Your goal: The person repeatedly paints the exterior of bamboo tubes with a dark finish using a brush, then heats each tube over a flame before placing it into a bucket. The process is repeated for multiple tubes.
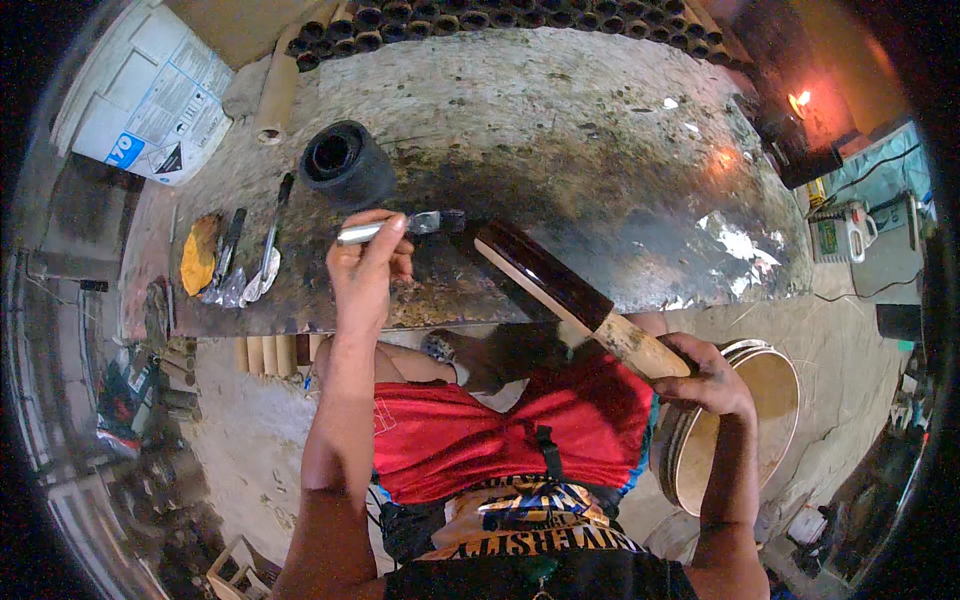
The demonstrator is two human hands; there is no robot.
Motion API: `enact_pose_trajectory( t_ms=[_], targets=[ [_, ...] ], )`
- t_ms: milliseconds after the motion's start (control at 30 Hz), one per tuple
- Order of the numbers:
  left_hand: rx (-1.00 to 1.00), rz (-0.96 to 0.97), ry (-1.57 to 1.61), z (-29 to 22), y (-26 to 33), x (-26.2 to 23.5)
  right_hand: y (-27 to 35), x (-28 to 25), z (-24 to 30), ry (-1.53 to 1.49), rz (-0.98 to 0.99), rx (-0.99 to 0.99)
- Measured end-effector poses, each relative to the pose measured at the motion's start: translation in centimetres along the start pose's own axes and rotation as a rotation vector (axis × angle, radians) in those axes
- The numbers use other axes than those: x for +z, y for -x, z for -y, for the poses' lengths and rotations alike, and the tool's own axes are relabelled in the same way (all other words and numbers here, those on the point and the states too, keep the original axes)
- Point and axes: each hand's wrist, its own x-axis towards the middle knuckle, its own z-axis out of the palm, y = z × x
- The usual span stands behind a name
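Observation:
My left hand (365, 265) grips a flat paintbrush (405, 226) with a metal ferrule, its bristles pointing right toward the dark-coated end of a bamboo tube. My right hand (712, 375) holds that bamboo tube (560, 295) by its bare tan end; the rest of the tube is glossy dark brown, with a pale stripe along one side. The tube slants up and left over the stained work table (600, 130), and the brush tip sits just beside its upper end.
A black cup (345, 162) stands left of the brush. Two spatulas (250, 262) and an orange blob (198, 255) lie at the table's left. Bamboo tubes (500, 15) line the far edge. A white bucket (150, 90) sits far left, round wooden trays (740, 430) at right.

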Motion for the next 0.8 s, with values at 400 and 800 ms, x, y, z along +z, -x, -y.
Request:
enact_pose_trajectory(
  t_ms=[400,800],
  targets=[
    [-0.265,0.439,0.079,1.7,10.7,5.7,0.3,-0.8,-5.3,-0.27,-0.081,0.285],
    [0.031,0.042,-0.049,-0.2,1.0,0.2,-0.3,-0.1,-3.2,-0.184,0.026,0.008]
  ],
)
